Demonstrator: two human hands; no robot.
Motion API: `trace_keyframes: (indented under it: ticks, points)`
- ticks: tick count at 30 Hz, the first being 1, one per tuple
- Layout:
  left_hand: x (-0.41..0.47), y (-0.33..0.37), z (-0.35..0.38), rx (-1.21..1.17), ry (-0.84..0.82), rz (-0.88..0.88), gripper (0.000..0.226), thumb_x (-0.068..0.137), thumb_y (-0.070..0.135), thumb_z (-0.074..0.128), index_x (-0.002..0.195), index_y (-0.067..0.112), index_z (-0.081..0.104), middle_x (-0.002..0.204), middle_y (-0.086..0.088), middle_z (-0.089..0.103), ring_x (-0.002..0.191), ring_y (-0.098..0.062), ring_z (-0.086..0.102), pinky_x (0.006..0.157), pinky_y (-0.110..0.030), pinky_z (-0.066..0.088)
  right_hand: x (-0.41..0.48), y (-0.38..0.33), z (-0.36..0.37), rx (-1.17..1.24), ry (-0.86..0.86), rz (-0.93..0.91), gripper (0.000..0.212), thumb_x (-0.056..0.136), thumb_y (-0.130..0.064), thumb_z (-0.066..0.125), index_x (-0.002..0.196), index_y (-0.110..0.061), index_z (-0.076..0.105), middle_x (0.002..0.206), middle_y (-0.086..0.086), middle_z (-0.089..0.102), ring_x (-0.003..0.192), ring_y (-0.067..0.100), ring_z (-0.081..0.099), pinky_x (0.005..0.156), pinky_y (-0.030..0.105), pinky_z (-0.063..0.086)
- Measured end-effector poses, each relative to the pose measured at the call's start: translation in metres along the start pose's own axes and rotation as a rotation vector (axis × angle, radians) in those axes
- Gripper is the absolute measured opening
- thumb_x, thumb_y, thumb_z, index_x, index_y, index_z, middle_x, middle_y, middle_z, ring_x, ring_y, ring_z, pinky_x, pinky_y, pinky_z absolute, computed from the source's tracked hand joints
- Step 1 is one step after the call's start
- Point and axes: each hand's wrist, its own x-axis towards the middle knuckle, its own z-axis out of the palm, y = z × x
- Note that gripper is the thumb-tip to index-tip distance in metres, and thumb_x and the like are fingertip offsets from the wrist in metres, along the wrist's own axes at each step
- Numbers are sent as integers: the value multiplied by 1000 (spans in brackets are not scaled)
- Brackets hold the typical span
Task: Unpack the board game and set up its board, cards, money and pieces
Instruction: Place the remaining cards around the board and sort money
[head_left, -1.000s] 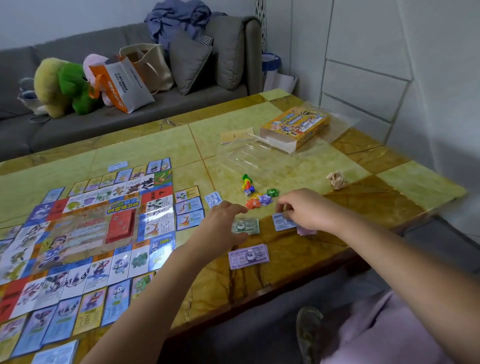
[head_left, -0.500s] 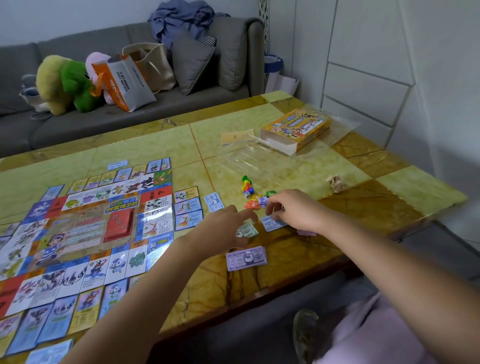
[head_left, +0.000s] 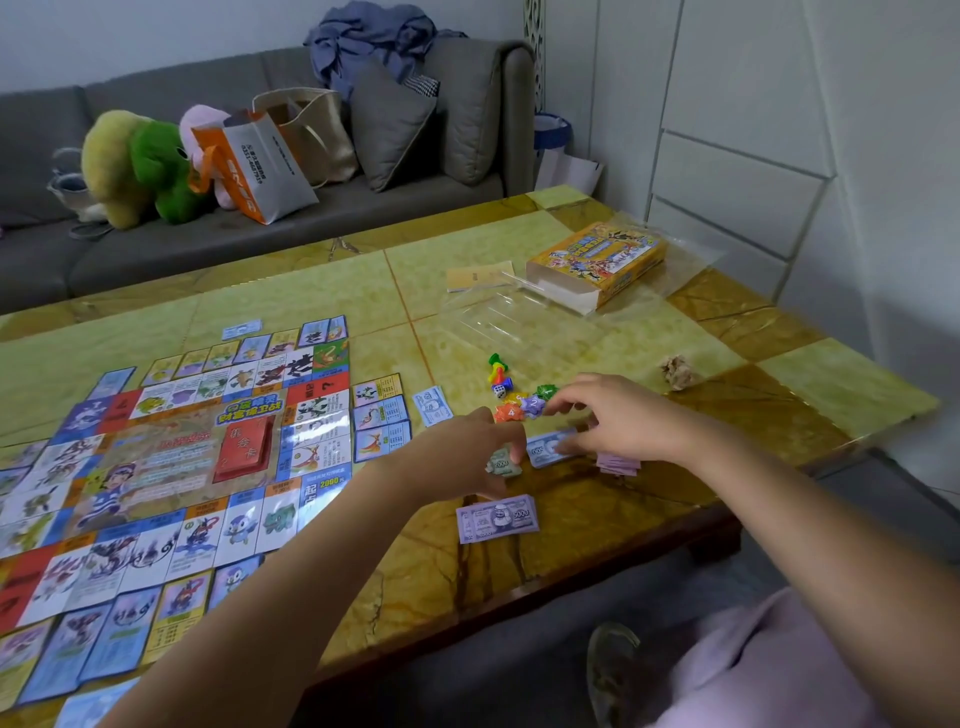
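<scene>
The green 2000 note (head_left: 501, 462) is pinched, crumpled, in the curled fingers of the left hand (head_left: 462, 457), just right of the board (head_left: 156, 467), which is spread over the left of the table (head_left: 311, 296). The right hand (head_left: 623, 423) is held with fingers spread and fairly straight, their tips laid on the blue 500 notes (head_left: 545, 452). A purple 5000 note (head_left: 496, 518) lies nearer. The coloured pieces (head_left: 519, 405) are clustered just beyond the hands, and the box (head_left: 597, 260) lies far right.
</scene>
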Motion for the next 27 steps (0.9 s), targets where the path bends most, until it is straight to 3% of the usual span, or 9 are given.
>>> trace_keyframes:
  ticks: [4,8,12,18,24,27]
  points:
    - [0,-1,1,2,10,-1,38,83,29,69,116,32,50,113,-1,45,86,-18,52,69,-30,47,-8,11,-19,36,115,23,45,79,-32,74,121,-27,59,113,-12,55,103,5,52,88,20,41]
    - [3,0,1,-2,7,9,37,84,30,69,115,30,50,114,-1,45,87,-18,51,70,-30,46,-23,27,-22,-6,8,101,60,71,-44,78,125,-35,53,130,-13,52,114,6,50,98,30,43]
    - [3,-3,3,-53,43,-1,44,82,29,71,120,32,48,115,1,48,93,-15,50,73,-28,43,-38,34,-9,-16,-42,121,83,72,-46,78,143,-39,35,145,-12,43,130,9,44,106,27,37]
    - [-12,-3,1,-189,189,-41,49,84,36,68,127,25,45,122,5,46,107,-9,45,92,-25,41,-57,36,5,-146,-65,16,78,77,-58,66,144,-41,32,156,-15,17,143,6,20,115,29,23]
    - [-45,10,9,-128,153,-3,53,79,44,71,124,29,47,121,9,46,107,-8,44,89,-23,40,-87,33,17,-167,-83,-29,93,67,-66,67,146,-45,23,150,-28,7,140,-4,8,116,24,16]
    - [-52,11,15,-85,141,-65,59,78,45,72,126,27,44,123,6,46,103,-11,49,84,-25,43,-92,32,28,-296,-17,-84,83,78,-57,65,147,-42,22,154,-18,12,143,5,14,115,24,17]
